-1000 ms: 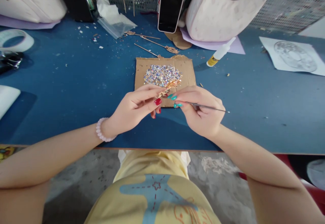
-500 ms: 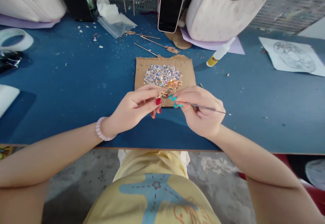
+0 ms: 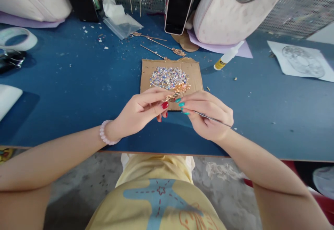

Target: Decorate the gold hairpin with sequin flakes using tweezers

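Quick count, fwiw: 2 hands, i.e. left hand (image 3: 141, 113) + right hand (image 3: 208, 117). 1 gold ornament (image 3: 180, 89), 1 metal pick (image 3: 214, 118), 1 bracelet (image 3: 104, 136). 1 cardboard sheet (image 3: 195, 73) w/ 1 pile of sequins (image 3: 168, 77), way too many to count indiv. tbh. 3 gold pins (image 3: 153, 52). Prob. 2 pale bags (image 3: 221, 14). Then 1 ea. of: glue bottle (image 3: 228, 56), phone (image 3: 180, 6), tape roll (image 3: 18, 39), plastic bag (image 3: 122, 23), paper sheet (image 3: 302, 61).
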Demonstrator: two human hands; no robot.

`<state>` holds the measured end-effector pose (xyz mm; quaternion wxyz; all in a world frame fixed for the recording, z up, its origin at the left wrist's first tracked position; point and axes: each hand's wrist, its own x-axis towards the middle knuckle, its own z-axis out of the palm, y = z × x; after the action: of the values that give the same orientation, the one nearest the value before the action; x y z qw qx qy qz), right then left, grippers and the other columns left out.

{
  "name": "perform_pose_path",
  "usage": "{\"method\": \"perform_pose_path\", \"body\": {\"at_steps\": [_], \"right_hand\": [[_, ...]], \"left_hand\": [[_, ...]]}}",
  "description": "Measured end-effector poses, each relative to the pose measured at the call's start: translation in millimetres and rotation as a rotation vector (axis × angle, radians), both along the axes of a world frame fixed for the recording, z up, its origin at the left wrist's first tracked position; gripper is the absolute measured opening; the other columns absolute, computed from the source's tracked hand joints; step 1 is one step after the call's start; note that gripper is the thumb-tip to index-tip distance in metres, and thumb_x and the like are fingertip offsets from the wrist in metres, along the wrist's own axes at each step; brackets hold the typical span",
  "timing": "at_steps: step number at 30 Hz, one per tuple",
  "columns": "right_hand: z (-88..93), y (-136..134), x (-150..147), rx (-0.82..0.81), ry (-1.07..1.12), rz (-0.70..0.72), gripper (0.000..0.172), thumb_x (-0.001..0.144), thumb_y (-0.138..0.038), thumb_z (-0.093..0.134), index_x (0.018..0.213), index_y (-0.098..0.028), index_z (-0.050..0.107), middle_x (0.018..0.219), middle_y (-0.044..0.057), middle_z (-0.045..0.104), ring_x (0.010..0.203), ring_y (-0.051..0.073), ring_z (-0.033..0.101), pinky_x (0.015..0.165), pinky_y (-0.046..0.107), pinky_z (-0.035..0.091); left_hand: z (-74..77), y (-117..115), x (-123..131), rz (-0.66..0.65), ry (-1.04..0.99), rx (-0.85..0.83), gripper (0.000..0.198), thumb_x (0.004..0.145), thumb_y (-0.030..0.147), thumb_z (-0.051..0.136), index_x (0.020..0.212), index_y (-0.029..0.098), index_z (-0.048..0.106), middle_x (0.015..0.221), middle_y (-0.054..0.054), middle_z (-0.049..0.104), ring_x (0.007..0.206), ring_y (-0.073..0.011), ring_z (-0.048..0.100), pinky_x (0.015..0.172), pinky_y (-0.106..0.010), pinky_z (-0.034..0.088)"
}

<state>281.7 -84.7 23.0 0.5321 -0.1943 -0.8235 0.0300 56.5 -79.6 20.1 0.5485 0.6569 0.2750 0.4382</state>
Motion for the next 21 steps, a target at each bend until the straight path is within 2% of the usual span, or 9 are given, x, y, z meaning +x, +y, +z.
{"method": "perform_pose_path", "body": {"at_steps": [4, 13, 17, 21], "right_hand": [[-0.7, 0.9, -0.1, 0.017, -0.002, -0.025, 0.013, 0.108, -0.013, 0.064, 0.102, -0.015, 0.076, 0.095, 0.01, 0.083, 0.084, 0.019, 0.083, 0.075, 0.033, 0.073], [-0.1, 0.3, -0.1, 0.023, -0.009, -0.05, 0.011, 0.107, -0.015, 0.066, 0.103, -0.018, 0.075, 0.095, 0.008, 0.083, 0.085, 0.018, 0.083, 0.076, 0.032, 0.072], [-0.1, 0.3, -0.5, 0.025, -0.014, -0.048, 0.008, 0.105, -0.015, 0.068, 0.102, -0.017, 0.075, 0.093, 0.008, 0.083, 0.083, 0.018, 0.082, 0.076, 0.031, 0.072], [0.6, -0.6, -0.2, 0.007, -0.019, -0.049, 0.008, 0.105, -0.014, 0.068, 0.102, -0.016, 0.075, 0.094, 0.009, 0.083, 0.085, 0.018, 0.082, 0.078, 0.03, 0.071]], "left_hand": [[-0.4, 0.2, -0.3, 0.018, 0.008, 0.013, 0.021, 0.102, 0.018, 0.072, 0.113, 0.025, 0.088, 0.102, -0.003, 0.074, 0.066, -0.0067, 0.069, 0.059, -0.017, 0.062], [0.3, -0.3, 0.3, 0.013, -0.006, 0.012, 0.024, 0.101, 0.013, 0.072, 0.11, 0.028, 0.09, 0.094, 0.0, 0.071, 0.066, -0.005, 0.068, 0.061, -0.013, 0.061], [-0.4, 0.0, -0.1, 0.016, 0.003, 0.02, 0.018, 0.101, 0.019, 0.076, 0.109, 0.027, 0.09, 0.103, -0.002, 0.074, 0.065, -0.0043, 0.067, 0.06, -0.013, 0.061], [-3.2, 0.1, -1.5, 0.022, 0.032, 0.022, 0.017, 0.103, 0.029, 0.078, 0.116, 0.027, 0.089, 0.124, -0.007, 0.077, 0.065, -0.0043, 0.067, 0.06, -0.015, 0.062]]}}
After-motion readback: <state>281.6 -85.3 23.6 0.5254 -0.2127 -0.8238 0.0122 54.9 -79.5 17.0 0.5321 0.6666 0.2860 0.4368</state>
